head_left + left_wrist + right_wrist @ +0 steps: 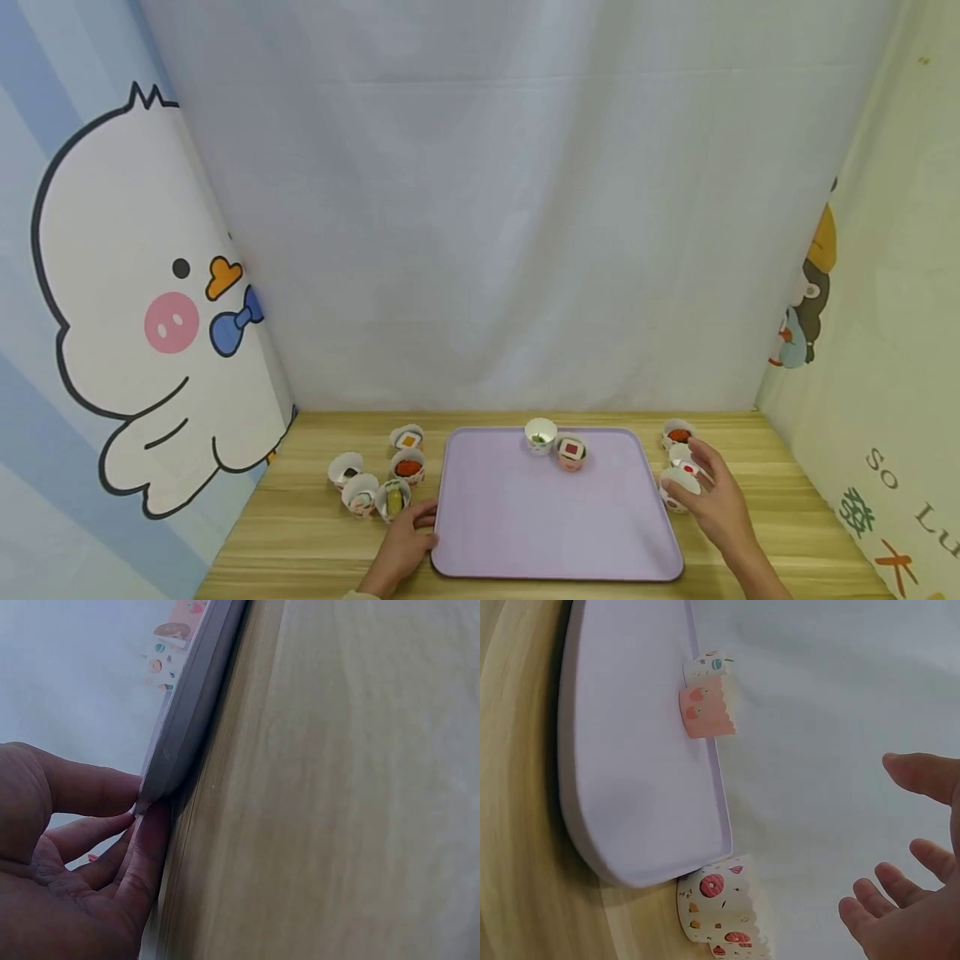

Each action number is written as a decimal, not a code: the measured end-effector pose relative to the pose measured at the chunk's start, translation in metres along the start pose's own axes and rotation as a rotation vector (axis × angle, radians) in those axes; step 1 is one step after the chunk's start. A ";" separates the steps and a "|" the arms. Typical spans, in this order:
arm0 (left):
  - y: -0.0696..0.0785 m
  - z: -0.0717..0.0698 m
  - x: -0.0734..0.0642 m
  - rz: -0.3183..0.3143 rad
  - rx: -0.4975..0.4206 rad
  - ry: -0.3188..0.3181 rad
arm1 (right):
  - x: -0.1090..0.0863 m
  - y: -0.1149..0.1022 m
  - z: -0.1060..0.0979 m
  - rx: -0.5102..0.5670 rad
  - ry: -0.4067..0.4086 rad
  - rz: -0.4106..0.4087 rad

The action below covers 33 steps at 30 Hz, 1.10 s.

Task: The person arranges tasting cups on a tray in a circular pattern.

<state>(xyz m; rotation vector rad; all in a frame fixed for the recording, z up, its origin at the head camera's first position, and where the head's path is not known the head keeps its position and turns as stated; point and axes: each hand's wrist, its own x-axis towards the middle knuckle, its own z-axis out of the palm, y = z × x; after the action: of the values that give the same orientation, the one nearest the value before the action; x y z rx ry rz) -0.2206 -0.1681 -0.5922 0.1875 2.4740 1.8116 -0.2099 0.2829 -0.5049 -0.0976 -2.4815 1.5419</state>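
Note:
A pale purple tray (pixel 555 517) lies on the table, and my left hand (pixel 405 542) is at its left edge. In the left wrist view the left thumb and fingers (pixel 97 791) pinch the tray's rim (pixel 176 742). Two paper cups stand at the tray's far edge: a white one (pixel 541 437) with something green inside and a pink one (pixel 572 454) holding a white square with a red centre. My right hand (pixel 720 500) hovers beside the tray with fingers spread, nothing in it. Close to it stand white patterned paper cups (pixel 716 900) in a row.
Several paper cups (pixel 362 496) with small food-like pieces cluster left of the tray, one with an orange-red filling (pixel 408 468). At the right, the farthest cup (pixel 678 433) also holds orange-red. A grey-white curtain (pixel 480 250) hangs behind the wooden table (pixel 292 517), with printed cloths on both sides.

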 end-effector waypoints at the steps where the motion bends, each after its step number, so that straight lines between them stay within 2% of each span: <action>1: 0.000 0.000 0.000 0.000 0.003 0.000 | -0.001 0.002 -0.001 0.001 0.004 0.010; 11: -0.003 0.000 0.002 0.003 0.023 0.001 | -0.005 0.025 -0.008 -0.020 0.048 0.084; 22: -0.002 0.001 0.000 0.000 0.009 0.003 | -0.004 0.046 -0.007 0.084 -0.003 0.251; 27: -0.003 0.000 0.001 -0.012 0.023 0.004 | -0.003 0.057 -0.004 0.108 0.017 0.261; 33: -0.003 0.000 0.001 -0.016 0.023 0.007 | -0.002 0.068 -0.002 0.114 0.002 0.265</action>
<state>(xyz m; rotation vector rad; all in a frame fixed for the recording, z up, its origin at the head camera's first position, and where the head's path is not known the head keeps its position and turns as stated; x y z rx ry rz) -0.2219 -0.1689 -0.5950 0.1624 2.4947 1.7807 -0.2118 0.3150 -0.5646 -0.4250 -2.4517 1.7789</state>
